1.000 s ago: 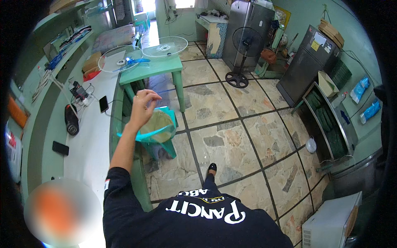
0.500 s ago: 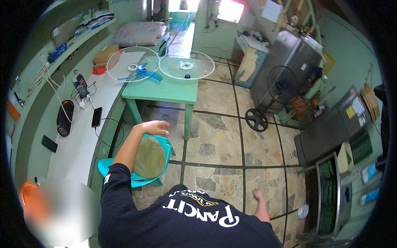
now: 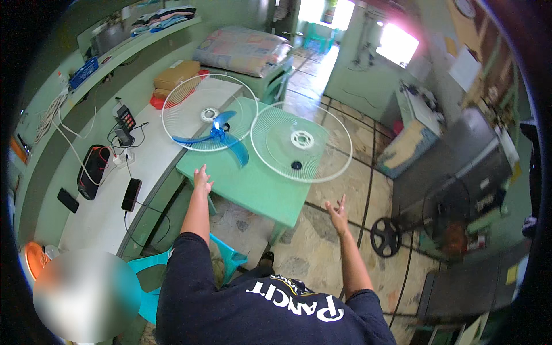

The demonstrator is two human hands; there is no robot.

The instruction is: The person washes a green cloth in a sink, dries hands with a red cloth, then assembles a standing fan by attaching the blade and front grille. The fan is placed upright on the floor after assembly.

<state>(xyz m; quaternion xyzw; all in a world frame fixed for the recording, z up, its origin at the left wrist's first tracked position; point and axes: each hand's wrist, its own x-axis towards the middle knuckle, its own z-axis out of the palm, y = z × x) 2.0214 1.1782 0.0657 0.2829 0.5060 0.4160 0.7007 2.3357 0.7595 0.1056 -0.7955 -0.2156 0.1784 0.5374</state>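
Both my arms reach forward over the green table (image 3: 247,190). My left hand (image 3: 203,179) is empty, fingers apart, just short of the table's near left edge. Out to the right, my right hand (image 3: 338,215) hangs in the air beside the table with its fingers spread. Nearest the left hand is a blue three-bladed fan blade (image 3: 236,150), lying against a round white wire fan grille (image 3: 183,92). A second white fan grille (image 3: 270,164) rests on the table and overhangs its right side. Close to its lower rim is a small black knob (image 3: 296,165).
On the left, a white counter (image 3: 95,230) carries a black speaker (image 3: 94,172), a phone on a cable (image 3: 131,194) and another phone (image 3: 68,200). A turquoise chair (image 3: 230,259) is by my left side. The fan stand's black wheel-like base (image 3: 386,237) stands on the floor at right.
I have moved closer to the table. My left hand has gone from above the chair to the table edge, and my right hand has risen forward with its fingers opened.
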